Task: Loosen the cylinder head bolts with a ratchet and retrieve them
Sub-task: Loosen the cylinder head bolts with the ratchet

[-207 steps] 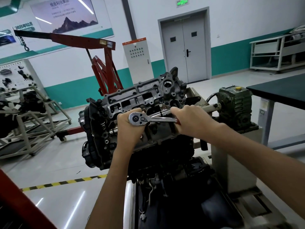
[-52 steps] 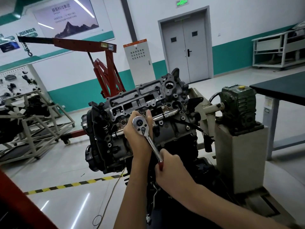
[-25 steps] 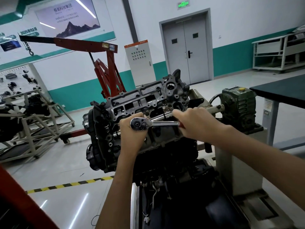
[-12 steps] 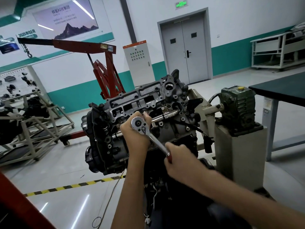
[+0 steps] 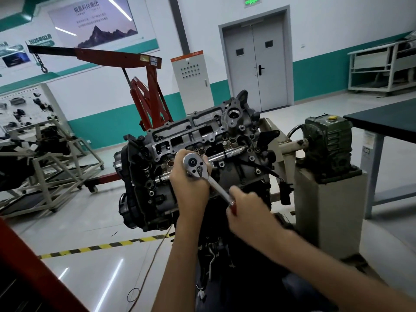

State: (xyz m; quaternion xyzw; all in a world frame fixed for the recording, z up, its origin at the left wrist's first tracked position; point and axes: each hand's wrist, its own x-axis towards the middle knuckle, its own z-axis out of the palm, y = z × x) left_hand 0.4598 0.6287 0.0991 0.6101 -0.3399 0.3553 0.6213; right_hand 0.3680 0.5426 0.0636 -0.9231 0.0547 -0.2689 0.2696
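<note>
**Ratchet (image 5: 211,182) swung down from level**

The ratchet's head is cupped in the curled fingers of the left hand (image 5: 191,188), against the cylinder head (image 5: 202,131). Its red grip is clenched in the right hand (image 5: 247,212), below and right of the left. A second ago it was held level. The bolt beneath is hidden.

1 wide-angle camera, worn on the person's head, looks forward and down along both forearms, near enough that the left hand (image 5: 191,184) and right hand (image 5: 249,212) on the ratchet (image 5: 216,187) sit mid-frame against the engine (image 5: 236,131). The lens faces across the workshop floor (image 5: 90,224) toward a red engine crane (image 5: 117,56) and a grey double door (image 5: 254,64).
</note>
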